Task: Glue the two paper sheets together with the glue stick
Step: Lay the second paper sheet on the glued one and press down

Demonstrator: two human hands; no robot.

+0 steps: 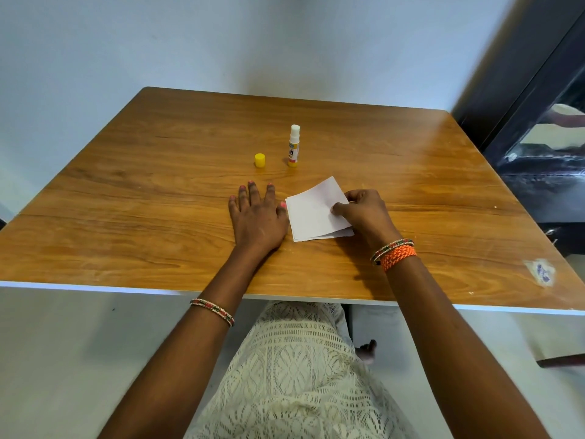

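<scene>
The glue stick (294,146) stands uncapped on the worktop (126,191), its yellow cap (260,160) beside it. The two paper sheets (311,213) lie stacked, slightly askew. Gluing looks done or nearly so, with pressing left. The right hand (361,210) pinches the top sheet; the left hand (258,217) rests flat, fingers spread, touching the stack's edge.

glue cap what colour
Yellow; the cap stands left of the glue stick, head view.

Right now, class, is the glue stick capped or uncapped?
Uncapped. The glue stick stands upright on the table with its white glue tip bare, and the yellow cap sits apart beside it.
</scene>
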